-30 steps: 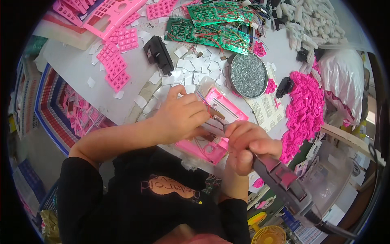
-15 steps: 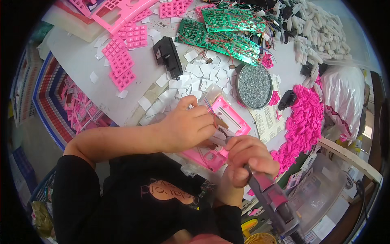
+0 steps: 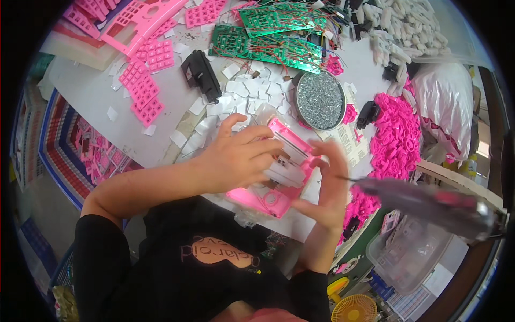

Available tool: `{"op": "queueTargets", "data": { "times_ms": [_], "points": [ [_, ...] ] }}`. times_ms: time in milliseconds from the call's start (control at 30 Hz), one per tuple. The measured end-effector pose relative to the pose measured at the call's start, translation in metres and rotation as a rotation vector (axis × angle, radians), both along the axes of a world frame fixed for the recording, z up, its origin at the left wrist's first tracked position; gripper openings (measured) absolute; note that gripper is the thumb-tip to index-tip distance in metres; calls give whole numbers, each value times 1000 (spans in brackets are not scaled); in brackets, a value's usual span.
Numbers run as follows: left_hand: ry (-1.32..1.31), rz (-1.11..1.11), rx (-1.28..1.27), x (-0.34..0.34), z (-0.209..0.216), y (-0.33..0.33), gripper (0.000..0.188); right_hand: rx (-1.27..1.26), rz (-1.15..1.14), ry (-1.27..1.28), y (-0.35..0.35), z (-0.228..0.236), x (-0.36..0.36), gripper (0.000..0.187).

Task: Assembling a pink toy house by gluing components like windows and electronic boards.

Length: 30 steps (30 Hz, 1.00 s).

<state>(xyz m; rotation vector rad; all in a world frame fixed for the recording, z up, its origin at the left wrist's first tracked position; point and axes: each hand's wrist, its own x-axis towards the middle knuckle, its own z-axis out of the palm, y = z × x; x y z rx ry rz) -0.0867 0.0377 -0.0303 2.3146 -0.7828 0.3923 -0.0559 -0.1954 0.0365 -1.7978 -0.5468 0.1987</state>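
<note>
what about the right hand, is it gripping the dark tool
No, the right hand is open beside the pink casing, with the dark tool's blurred body off to its right.

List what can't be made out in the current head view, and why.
All in the head view:
- Part of the pink casing: hidden by the left hand.
- Right hand contact with the casing: blur leaves it unclear.
- Details of the dark handheld tool: motion blur.
- Single metal pieces in the round tin: too small to tell apart.
- Full outline of the large pink frame: cut off by the upper edge.
</note>
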Motion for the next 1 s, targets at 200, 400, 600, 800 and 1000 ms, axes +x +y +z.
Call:
{"op": "queueTargets", "data": {
  "times_ms": [200, 400, 600, 800, 1000],
  "points": [
    [200, 53, -170, 2, -11, -4, 57, -440, 66, -537, -12, -23, 3, 45],
    [253, 109, -255, 1, -3, -6, 72, -489, 2, 162, -11, -2, 33, 25],
    [182, 103, -92, 2, 1, -12, 79, -369, 70, 592, -19, 5, 68, 35],
    [150, 100, -27, 0, 2, -13, 74, -1051, -151, -139, -7, -2, 41, 36],
    [152, 94, -20, 1, 5, -16, 71, -565, 83, -498, -21, -20, 27, 52]
  ]
}}
